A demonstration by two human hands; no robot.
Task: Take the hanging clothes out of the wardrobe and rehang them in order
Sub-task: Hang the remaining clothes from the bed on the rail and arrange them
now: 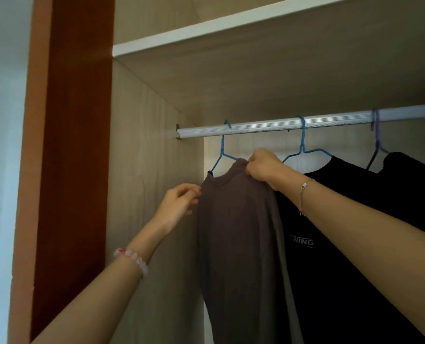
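Observation:
A brown-grey shirt (236, 232) hangs on a blue hanger (221, 150) at the left end of the silver rail (268, 125). My right hand (263, 167) is closed on the shirt's right shoulder at the collar. My left hand (179, 202) pinches its left shoulder edge. To the right hangs a black shirt with white lettering (330, 244) on a second blue hanger (303, 147). A further black garment (412, 175) hangs on a purple-hooked hanger (377, 135) at the far right.
The wardrobe's pale wooden side wall (151, 170) stands close on the left of the brown shirt. A shelf (231, 23) runs above the rail. A reddish-brown door edge (70, 145) lies further left.

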